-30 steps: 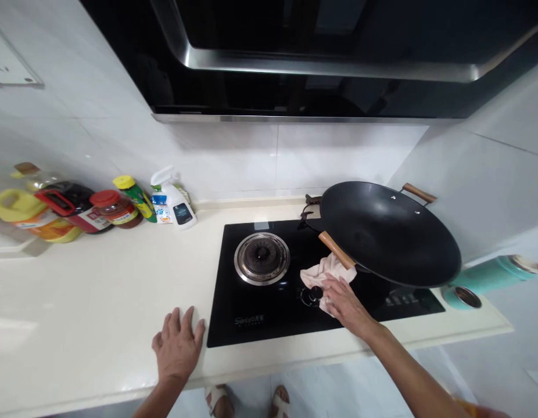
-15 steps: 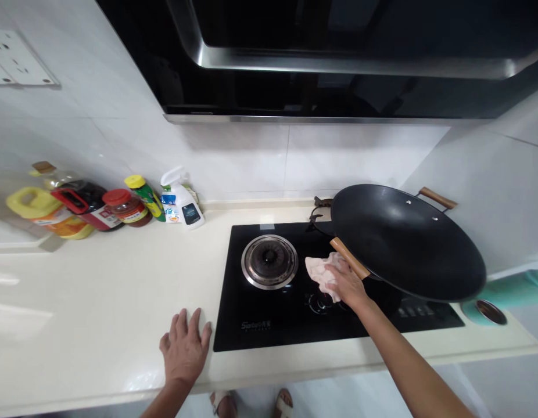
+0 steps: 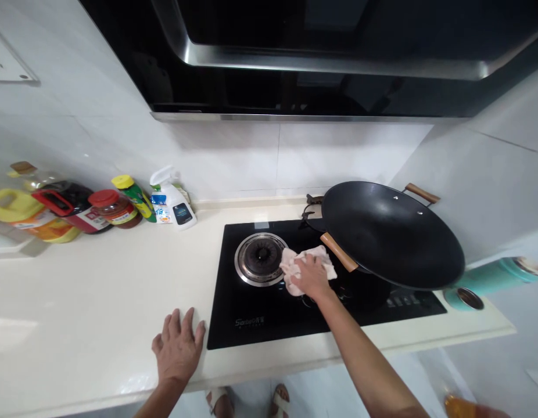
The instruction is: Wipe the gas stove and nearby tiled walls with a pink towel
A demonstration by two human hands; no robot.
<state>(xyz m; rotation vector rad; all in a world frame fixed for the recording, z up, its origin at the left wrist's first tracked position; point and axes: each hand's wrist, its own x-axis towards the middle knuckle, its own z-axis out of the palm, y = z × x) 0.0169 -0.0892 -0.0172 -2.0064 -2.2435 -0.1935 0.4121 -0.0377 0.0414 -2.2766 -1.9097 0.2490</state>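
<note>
My right hand (image 3: 312, 275) presses a pale pink cloth (image 3: 293, 262) flat onto the black glass hob (image 3: 251, 316), just right of the round left burner (image 3: 260, 258). The cloth's edge touches the burner's metal ring. My left hand (image 3: 177, 347) lies palm down with fingers spread on the cream counter (image 3: 99, 302), beside the hob's front left corner. A large black wok (image 3: 391, 232) with wooden handles sits tilted over the right burner, its near handle (image 3: 339, 252) just right of my right hand.
Several bottles and jars (image 3: 77, 206) and a white spray bottle (image 3: 175, 200) line the wall at the back left. A teal flask (image 3: 491, 281) lies at the right end of the counter. A range hood (image 3: 316, 58) hangs overhead. My sandalled feet (image 3: 247, 400) show below the counter edge.
My right hand has slid the cloth leftward and a little away from me across the hob, from the middle knobs up to the left burner. My left hand stayed put.
</note>
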